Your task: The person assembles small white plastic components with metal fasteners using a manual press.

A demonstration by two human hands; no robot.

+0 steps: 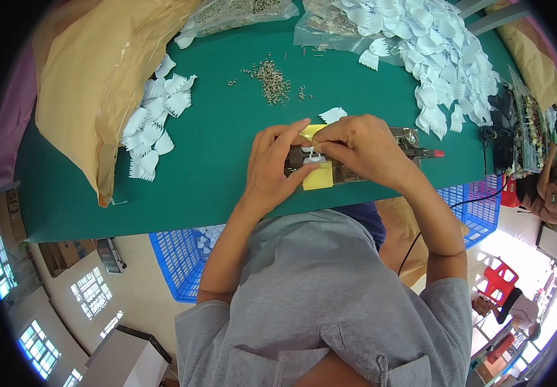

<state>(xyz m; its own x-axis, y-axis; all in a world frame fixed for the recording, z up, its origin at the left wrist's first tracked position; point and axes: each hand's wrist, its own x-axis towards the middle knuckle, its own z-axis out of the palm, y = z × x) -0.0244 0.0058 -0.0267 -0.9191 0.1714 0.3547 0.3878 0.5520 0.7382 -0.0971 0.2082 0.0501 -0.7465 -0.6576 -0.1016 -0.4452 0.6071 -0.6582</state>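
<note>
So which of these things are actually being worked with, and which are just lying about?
In use: left hand and right hand on a white comb piece at the small press tool.

Lying about: white comb piles, metal springs, tan bag, blue basket.

green table point(182, 174), pale floor point(143, 290), bright windows point(36, 348)

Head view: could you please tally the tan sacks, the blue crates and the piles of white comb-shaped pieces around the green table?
Tan sacks: 2, one on the left and one on the far right
Blue crates: 2, one lower left and one lower right
Piles of white comb-shaped pieces: 2, one on the left and one on the right
Total: 6
</note>
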